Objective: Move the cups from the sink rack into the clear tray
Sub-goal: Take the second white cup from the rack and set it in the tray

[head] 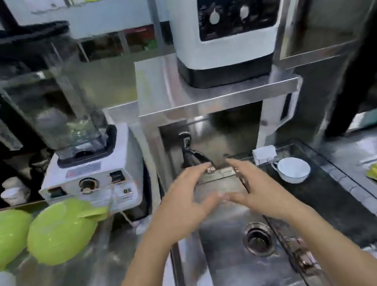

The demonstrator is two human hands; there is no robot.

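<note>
Here both hands, left hand and right hand, hover spread and empty above the sink; one white cup waits on the rack. Next: reach right, grasp it.

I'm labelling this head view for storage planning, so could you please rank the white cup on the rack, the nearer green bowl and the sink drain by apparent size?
1. Nearer green bowl, clearly largest, though it sits nearer the camera.
2. White cup and sink drain look about alike; I would not rank them.
</note>
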